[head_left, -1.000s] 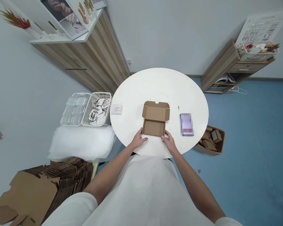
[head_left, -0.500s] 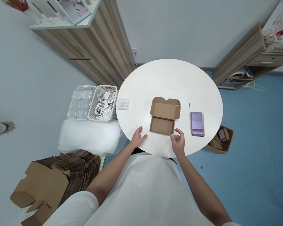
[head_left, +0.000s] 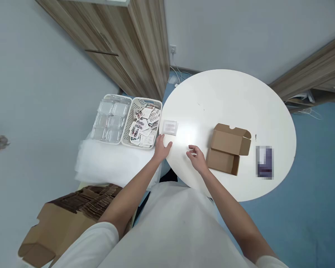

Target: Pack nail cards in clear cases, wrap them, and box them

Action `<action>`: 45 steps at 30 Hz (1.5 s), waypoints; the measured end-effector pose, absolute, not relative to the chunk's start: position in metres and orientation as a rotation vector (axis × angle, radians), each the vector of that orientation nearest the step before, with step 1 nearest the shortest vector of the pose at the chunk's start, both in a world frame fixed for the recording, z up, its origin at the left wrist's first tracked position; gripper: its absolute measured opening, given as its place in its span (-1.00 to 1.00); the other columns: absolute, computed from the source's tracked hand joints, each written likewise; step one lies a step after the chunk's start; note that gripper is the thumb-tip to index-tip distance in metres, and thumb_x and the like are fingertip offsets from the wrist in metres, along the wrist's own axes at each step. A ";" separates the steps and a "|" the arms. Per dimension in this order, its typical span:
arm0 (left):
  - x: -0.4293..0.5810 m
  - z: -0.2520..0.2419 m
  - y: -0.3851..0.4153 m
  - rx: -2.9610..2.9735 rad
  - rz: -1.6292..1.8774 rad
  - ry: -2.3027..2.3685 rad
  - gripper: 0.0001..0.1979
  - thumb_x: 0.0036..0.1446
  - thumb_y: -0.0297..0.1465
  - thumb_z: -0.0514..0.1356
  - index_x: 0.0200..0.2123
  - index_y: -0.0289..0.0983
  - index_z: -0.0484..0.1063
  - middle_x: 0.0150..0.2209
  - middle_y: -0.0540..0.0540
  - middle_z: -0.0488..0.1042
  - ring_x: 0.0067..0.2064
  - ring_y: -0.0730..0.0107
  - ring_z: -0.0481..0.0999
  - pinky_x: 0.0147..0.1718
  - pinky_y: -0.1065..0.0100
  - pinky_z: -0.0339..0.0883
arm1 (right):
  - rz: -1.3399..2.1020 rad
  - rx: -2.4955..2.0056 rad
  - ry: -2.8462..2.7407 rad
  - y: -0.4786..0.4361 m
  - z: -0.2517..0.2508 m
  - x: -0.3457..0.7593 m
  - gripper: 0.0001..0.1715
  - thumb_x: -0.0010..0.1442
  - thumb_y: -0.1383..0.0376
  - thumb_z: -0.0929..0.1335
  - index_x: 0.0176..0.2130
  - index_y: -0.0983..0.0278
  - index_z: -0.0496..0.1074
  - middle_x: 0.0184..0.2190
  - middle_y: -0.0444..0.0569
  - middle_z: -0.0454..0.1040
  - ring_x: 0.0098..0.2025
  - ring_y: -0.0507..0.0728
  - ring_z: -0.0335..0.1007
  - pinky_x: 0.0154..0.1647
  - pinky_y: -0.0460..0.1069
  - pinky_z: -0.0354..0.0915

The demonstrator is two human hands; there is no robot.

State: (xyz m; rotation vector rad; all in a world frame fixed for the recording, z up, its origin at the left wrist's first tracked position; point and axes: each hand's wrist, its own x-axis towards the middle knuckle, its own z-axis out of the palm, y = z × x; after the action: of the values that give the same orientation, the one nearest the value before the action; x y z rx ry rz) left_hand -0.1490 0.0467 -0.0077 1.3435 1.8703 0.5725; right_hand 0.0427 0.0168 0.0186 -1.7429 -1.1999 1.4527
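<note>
An open brown cardboard box (head_left: 228, 149) with its lid flap up lies on the round white table (head_left: 229, 100). My right hand (head_left: 196, 157) hovers just left of the box, fingers loosely curled and apart, holding nothing. My left hand (head_left: 162, 147) rests open at the table's left edge, just below a small clear packet (head_left: 170, 127). A purple card (head_left: 264, 161) lies to the right of the box.
Left of the table stand a white basket of printed cards (head_left: 143, 124) and a tray of clear plastic cases (head_left: 109, 118) above white foam sheets (head_left: 111, 163). Flat cardboard blanks (head_left: 72, 216) are stacked at lower left. A wooden cabinet (head_left: 128, 41) stands behind.
Both hands have let go of the box and moved left toward the clear packet. The view has swung left, so the table and box now sit further right.
</note>
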 end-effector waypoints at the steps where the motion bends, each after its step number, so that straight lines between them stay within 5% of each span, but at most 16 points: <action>1: -0.152 -0.007 0.055 1.348 0.553 1.854 -0.37 0.07 -0.18 0.07 0.17 -0.28 -0.02 0.24 -0.22 -0.10 0.26 0.21 -0.13 0.18 0.18 -0.13 | 1.472 -1.762 -1.191 0.027 0.015 0.032 -0.55 0.00 0.13 0.29 -0.08 0.19 0.29 -0.02 -0.01 0.31 -0.10 0.11 0.24 -0.18 0.02 0.26; 10: -0.161 -0.021 0.086 1.294 0.444 1.718 -0.27 0.10 -0.17 0.03 0.23 -0.31 -0.25 0.27 -0.21 -0.24 0.28 0.20 -0.26 0.20 0.15 -0.25 | 1.540 -1.797 -0.995 0.091 -0.003 -0.023 -0.39 -0.03 0.11 0.32 0.03 0.14 0.19 0.10 -0.05 0.19 0.10 0.15 0.10 -0.02 0.05 0.19; 17: -0.157 -0.024 0.083 1.349 0.499 1.715 -0.34 0.09 -0.24 0.06 0.20 -0.34 -0.10 0.24 -0.23 -0.07 0.26 0.15 -0.14 0.19 0.13 -0.20 | 1.526 -1.707 -0.995 0.102 -0.012 -0.036 -0.36 -0.02 0.17 0.33 0.06 0.17 0.15 0.10 -0.01 0.19 0.05 0.12 0.15 0.00 0.04 0.20; 29: -0.147 -0.023 0.060 0.987 0.878 1.669 -0.69 0.04 -0.36 0.13 -0.11 -0.30 0.36 -0.09 -0.18 0.41 -0.06 0.29 0.40 -0.10 0.26 0.32 | 1.349 -1.803 -0.949 0.073 -0.021 -0.008 -0.62 -0.06 0.22 0.33 -0.18 0.24 0.31 -0.12 -0.02 0.38 -0.31 0.04 0.37 -0.19 0.03 0.30; 45: -0.020 0.029 -0.008 1.393 0.782 1.511 -0.69 0.04 -0.30 0.13 -0.13 -0.25 0.39 -0.17 -0.12 0.47 -0.16 0.33 0.45 -0.17 0.29 0.34 | 1.107 -1.701 -1.124 -0.018 0.026 0.141 -0.61 -0.01 0.20 0.31 -0.15 0.25 0.31 -0.17 0.01 0.43 -0.28 0.08 0.41 -0.24 0.03 0.35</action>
State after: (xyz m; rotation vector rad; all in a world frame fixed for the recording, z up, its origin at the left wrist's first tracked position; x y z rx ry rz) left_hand -0.0201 -0.0082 0.0294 1.3927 1.5106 0.7820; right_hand 0.1409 -0.0181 0.0261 -1.7005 -1.1239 1.1067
